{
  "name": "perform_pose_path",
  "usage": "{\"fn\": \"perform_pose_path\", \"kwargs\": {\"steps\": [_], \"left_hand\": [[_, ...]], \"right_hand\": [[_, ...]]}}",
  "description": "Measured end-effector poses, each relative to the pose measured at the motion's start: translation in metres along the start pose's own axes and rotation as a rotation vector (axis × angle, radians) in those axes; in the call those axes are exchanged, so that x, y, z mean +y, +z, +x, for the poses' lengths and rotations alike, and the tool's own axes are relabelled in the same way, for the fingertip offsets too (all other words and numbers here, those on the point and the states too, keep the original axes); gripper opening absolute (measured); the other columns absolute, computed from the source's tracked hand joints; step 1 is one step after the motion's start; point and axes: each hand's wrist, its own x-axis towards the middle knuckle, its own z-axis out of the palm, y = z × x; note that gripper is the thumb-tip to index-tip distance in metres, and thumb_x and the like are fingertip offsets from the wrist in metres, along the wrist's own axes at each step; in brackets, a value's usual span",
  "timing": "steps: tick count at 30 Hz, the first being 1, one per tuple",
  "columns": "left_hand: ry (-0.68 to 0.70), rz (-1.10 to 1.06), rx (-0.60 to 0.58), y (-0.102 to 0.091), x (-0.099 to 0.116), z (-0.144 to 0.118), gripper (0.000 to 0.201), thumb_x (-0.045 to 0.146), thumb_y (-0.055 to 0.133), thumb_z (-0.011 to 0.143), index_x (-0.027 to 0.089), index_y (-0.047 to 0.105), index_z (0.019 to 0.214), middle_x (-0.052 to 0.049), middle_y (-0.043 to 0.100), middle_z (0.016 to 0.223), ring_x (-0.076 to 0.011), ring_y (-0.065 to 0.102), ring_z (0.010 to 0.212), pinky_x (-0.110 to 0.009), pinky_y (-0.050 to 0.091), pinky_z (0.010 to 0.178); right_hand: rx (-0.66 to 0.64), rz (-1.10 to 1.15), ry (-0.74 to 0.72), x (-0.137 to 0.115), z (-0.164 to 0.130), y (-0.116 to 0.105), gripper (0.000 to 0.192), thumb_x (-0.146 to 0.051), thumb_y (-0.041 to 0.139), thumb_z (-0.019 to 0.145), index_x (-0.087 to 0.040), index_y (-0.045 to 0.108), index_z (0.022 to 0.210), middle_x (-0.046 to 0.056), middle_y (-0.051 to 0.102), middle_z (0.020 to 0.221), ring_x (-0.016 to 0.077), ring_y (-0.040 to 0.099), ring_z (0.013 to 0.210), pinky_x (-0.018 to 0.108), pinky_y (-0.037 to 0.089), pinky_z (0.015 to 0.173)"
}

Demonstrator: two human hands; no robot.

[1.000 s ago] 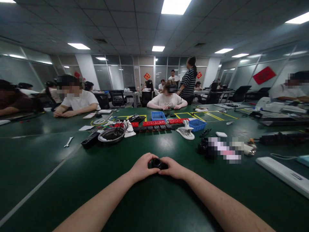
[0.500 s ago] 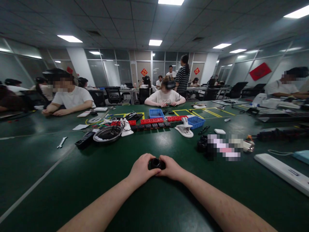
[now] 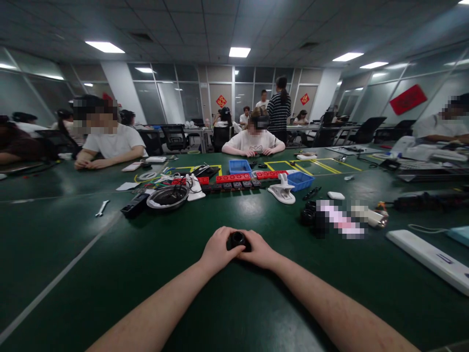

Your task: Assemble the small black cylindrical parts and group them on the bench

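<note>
Low over the green table, both hands close round a small black round part with a dark hole in its top. My left hand grips it from the left, thumb across the front. From the other side my right hand wraps it, fingers curled behind. The thumbs come together at the near side, and the hands hide the part's flanks. Whether its base rests on the tabletop I cannot tell.
Ahead stand a steel bowl, a black device, a red power strip, blue trays and a white clip stand. A wrench lies left, a long white bar right. Across the table sits a person.
The camera view has tilted and shifted slightly. Both hands keep their hold on the black round part, with fingers drawn a little closer round it.
</note>
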Motion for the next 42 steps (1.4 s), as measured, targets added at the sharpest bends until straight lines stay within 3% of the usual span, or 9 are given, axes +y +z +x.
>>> {"fn": "perform_pose_path", "kwargs": {"steps": [5, 14, 18, 22, 28, 32, 38, 42], "left_hand": [[0.013, -0.075, -0.044, -0.004, 0.002, -0.002, 0.03, 0.031, 0.058, 0.068, 0.021, 0.051, 0.095, -0.003, 0.052, 0.09, -0.0187, 0.049, 0.086, -0.03, 0.041, 0.073], [0.033, -0.137, -0.031, -0.007, 0.005, -0.003, 0.029, 0.03, 0.06, 0.065, 0.021, 0.052, 0.091, -0.002, 0.052, 0.09, -0.0194, 0.047, 0.087, -0.031, 0.039, 0.074], [0.006, -0.112, 0.024, -0.004, 0.003, -0.004, 0.029, 0.03, 0.063, 0.062, 0.02, 0.053, 0.087, -0.002, 0.052, 0.086, -0.0185, 0.047, 0.084, -0.03, 0.039, 0.073], [-0.052, -0.061, 0.088, 0.0, 0.004, -0.007, 0.031, 0.032, 0.064, 0.06, 0.019, 0.053, 0.086, -0.002, 0.051, 0.085, -0.0185, 0.047, 0.084, -0.03, 0.039, 0.073], [-0.172, -0.005, 0.198, 0.006, 0.009, -0.012, 0.026, 0.031, 0.061, 0.063, 0.018, 0.052, 0.083, -0.002, 0.052, 0.085, -0.0191, 0.048, 0.086, -0.031, 0.038, 0.076], [-0.191, 0.033, 0.164, 0.006, 0.011, -0.016, 0.034, 0.035, 0.061, 0.063, 0.019, 0.051, 0.091, -0.003, 0.053, 0.094, -0.0198, 0.047, 0.093, -0.031, 0.036, 0.08], [-0.302, 0.123, 0.156, 0.007, 0.006, -0.025, 0.083, 0.054, 0.06, 0.055, 0.016, 0.031, 0.122, -0.01, 0.039, 0.123, -0.0254, 0.033, 0.114, -0.036, 0.025, 0.094], [-0.301, 0.203, 0.175, 0.007, 0.002, -0.033, 0.085, 0.062, 0.043, 0.065, 0.012, 0.018, 0.129, -0.012, 0.03, 0.13, -0.0252, 0.025, 0.12, -0.04, 0.014, 0.099]], "right_hand": [[-0.145, 0.26, -0.088, 0.011, 0.003, -0.012, 0.033, -0.021, 0.058, 0.068, -0.015, 0.054, 0.1, 0.003, 0.058, 0.092, 0.017, 0.051, 0.083, 0.027, 0.038, 0.074], [-0.164, 0.217, 0.028, 0.014, 0.006, -0.008, 0.027, -0.021, 0.063, 0.061, -0.014, 0.057, 0.086, 0.0, 0.055, 0.079, 0.015, 0.05, 0.072, 0.024, 0.038, 0.064], [-0.086, 0.162, 0.087, 0.018, 0.006, -0.002, 0.028, -0.023, 0.066, 0.055, -0.014, 0.054, 0.079, -0.002, 0.053, 0.074, 0.0141, 0.048, 0.069, 0.022, 0.036, 0.058], [0.042, -0.039, 0.152, 0.01, 0.007, 0.01, 0.027, -0.027, 0.066, 0.052, -0.015, 0.048, 0.069, -0.002, 0.051, 0.068, 0.0136, 0.046, 0.064, 0.021, 0.032, 0.052], [0.278, -0.457, 0.366, -0.024, 0.002, 0.03, 0.007, -0.022, 0.048, 0.067, -0.017, 0.049, 0.072, 0.006, 0.056, 0.073, 0.0214, 0.051, 0.072, 0.03, 0.033, 0.061], [0.289, -0.574, 0.388, -0.029, -0.007, 0.03, 0.015, -0.028, 0.05, 0.067, -0.017, 0.051, 0.076, 0.009, 0.056, 0.082, 0.0258, 0.051, 0.081, 0.034, 0.032, 0.067], [0.319, -0.5, 0.324, -0.014, -0.025, 0.018, 0.054, -0.047, 0.056, 0.062, -0.017, 0.044, 0.105, 0.01, 0.052, 0.099, 0.0273, 0.048, 0.092, 0.037, 0.032, 0.073], [0.326, -0.406, 0.27, -0.013, -0.035, 0.012, 0.066, -0.051, 0.056, 0.062, -0.016, 0.037, 0.114, 0.01, 0.052, 0.1, 0.026, 0.048, 0.093, 0.036, 0.034, 0.075]]}}
